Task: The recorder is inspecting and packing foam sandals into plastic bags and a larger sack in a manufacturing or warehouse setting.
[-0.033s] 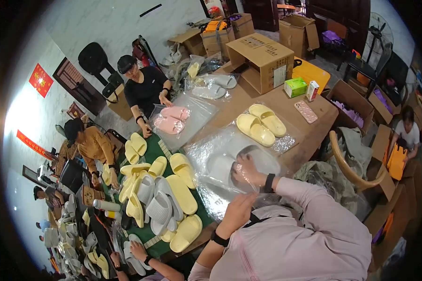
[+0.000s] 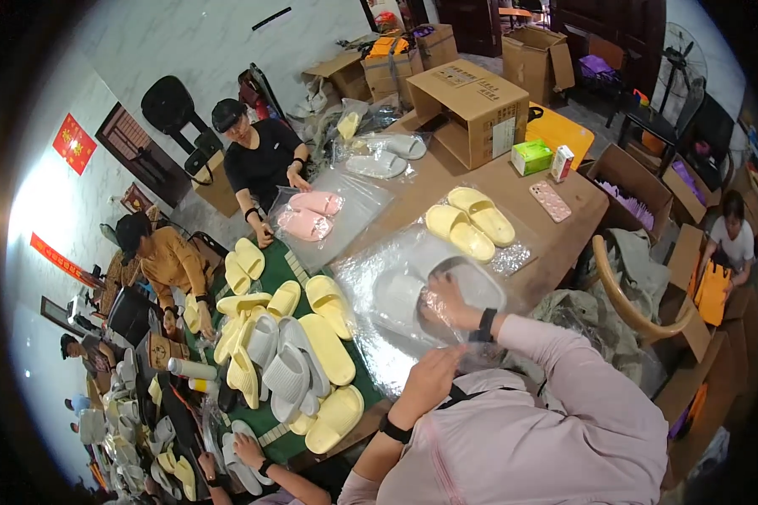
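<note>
A pair of pale grey slippers (image 2: 397,296) lies inside a large clear plastic bag (image 2: 370,337) at the table's near edge. My right hand (image 2: 448,301) reaches in through the bag's mouth, its bent fingers gripping the slippers where the two meet. Film partly veils those fingertips. At the near rim of the bag my left hand (image 2: 432,374) is closed, pinching the plastic. Just beyond rests a bagged pair of yellow slippers (image 2: 472,225). To the left, yellow and grey slippers (image 2: 288,370) are heaped on a green mat (image 2: 290,446).
Across the table a person (image 2: 261,156) handles bagged pink slippers (image 2: 310,215). An open carton (image 2: 472,109), a green box (image 2: 531,157) and a phone (image 2: 551,202) stand or lie toward the far right. A curved wooden chair rail (image 2: 619,295) is near my right arm. Other people work at left.
My right hand and the grey slippers have shifted slightly right and away from me within the bag. My left hand has hardly moved.
</note>
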`<state>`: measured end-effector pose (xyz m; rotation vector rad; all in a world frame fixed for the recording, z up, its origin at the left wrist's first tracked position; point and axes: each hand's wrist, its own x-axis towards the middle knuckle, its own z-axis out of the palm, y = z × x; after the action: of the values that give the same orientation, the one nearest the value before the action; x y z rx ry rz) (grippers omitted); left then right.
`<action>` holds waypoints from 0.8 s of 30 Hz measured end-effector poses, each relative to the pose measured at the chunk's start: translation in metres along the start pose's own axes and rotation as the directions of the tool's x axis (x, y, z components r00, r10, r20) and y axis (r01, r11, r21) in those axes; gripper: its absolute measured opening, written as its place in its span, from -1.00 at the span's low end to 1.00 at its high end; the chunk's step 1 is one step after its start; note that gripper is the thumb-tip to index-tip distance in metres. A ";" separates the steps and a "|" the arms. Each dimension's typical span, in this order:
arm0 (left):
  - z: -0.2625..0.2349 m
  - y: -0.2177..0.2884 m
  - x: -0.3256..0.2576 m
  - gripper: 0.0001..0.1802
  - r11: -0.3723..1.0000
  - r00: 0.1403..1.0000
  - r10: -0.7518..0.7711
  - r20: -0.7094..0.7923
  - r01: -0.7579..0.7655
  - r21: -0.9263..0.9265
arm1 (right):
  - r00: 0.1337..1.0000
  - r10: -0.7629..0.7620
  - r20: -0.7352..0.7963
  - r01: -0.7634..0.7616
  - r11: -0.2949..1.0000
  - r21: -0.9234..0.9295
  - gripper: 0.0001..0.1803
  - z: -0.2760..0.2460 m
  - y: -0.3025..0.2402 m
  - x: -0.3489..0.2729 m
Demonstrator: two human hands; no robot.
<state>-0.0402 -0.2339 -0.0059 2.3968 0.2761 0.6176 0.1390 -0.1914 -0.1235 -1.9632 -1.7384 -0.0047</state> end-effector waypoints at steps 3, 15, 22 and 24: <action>0.007 -0.006 0.002 -0.62 0.992 0.989 0.117 0.091 -0.121 0.039 | 0.990 0.037 0.137 0.012 0.938 -0.346 -0.70 -0.039 0.020 0.037; 0.015 -0.021 -0.009 -0.70 0.995 0.996 -0.064 0.061 0.059 0.078 | 0.851 0.521 -0.064 -0.524 0.842 -0.129 -0.64 -0.044 0.124 0.054; 0.018 -0.022 -0.003 -0.71 0.995 0.994 -0.061 0.089 0.054 0.079 | 0.991 0.017 0.130 -0.051 0.964 0.261 -0.58 0.004 0.021 0.005; 0.020 -0.026 -0.002 -0.72 0.996 0.996 -0.057 0.069 0.052 0.069 | 0.935 -0.087 0.345 0.079 0.996 0.038 -0.46 0.027 0.012 -0.018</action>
<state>-0.0331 -0.2249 -0.0362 2.4613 0.3353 0.5049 0.1378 -0.1982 -0.1571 -1.9602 -2.0297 0.3516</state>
